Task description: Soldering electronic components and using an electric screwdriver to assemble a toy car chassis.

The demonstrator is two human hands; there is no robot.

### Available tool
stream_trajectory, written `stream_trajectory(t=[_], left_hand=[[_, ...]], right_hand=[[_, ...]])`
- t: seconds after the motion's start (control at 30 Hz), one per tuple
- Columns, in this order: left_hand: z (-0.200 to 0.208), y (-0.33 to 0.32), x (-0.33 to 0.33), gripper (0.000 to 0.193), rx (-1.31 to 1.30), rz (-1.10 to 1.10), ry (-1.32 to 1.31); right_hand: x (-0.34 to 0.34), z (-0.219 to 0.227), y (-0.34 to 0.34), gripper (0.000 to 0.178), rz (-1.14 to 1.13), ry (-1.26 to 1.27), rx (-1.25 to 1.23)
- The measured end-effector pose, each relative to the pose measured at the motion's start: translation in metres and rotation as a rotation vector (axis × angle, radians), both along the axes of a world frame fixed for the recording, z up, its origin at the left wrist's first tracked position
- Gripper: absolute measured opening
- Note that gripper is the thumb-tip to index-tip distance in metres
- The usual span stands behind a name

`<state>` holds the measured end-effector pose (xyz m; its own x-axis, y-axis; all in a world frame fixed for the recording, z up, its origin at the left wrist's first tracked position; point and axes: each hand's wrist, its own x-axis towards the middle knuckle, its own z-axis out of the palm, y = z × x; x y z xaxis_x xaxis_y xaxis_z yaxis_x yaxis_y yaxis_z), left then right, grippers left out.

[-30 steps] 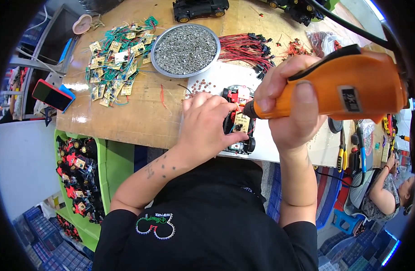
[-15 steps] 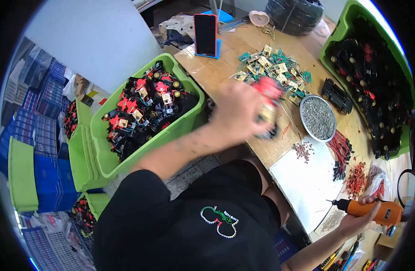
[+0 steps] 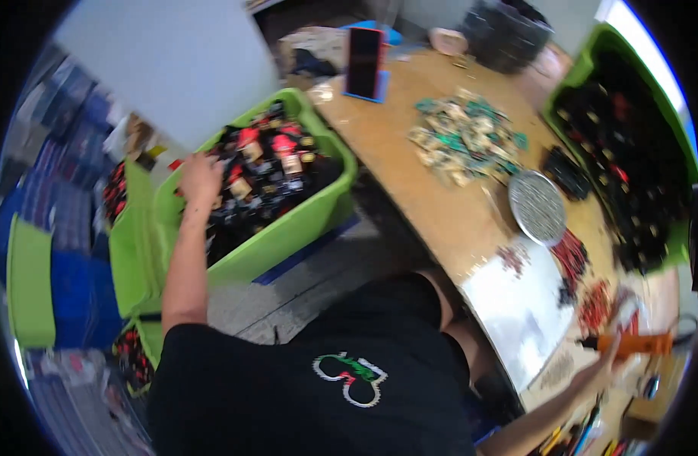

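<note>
We rest our left hand [image 3: 199,179] loosely open in the green plastic bin [image 3: 288,232] of red-and-black toy parts while our right hand [image 3: 598,371] grips the orange electric screwdriver [image 3: 634,344], lying level, tip pointing left.

Green bin [image 3: 288,228] heaped with parts, bare tabletop [image 3: 448,216] before metal bowl [image 3: 537,207]

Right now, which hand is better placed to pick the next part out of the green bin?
Left. The left hand is already over the green bin, on the red-and-black parts. The right hand is far off at the table's other end, by the orange driver.
</note>
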<state>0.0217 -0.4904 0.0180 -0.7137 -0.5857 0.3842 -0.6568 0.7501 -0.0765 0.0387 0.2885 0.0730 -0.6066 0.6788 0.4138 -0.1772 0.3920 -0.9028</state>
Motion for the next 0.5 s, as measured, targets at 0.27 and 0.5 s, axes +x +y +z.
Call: stream_trajectory(t=[0.27,0.5], left_hand=[[0.063,0.159,-0.084,0.03,-0.302,-0.799,0.463],[0.096,0.377,-0.169,0.031,-0.3,-1.626,0.468]], right_hand=[[0.004,-0.024,-0.058,0.061,-0.142,0.024,0.325],[0.036,-0.09,-0.103,0.051,0.077,-0.244,0.758]])
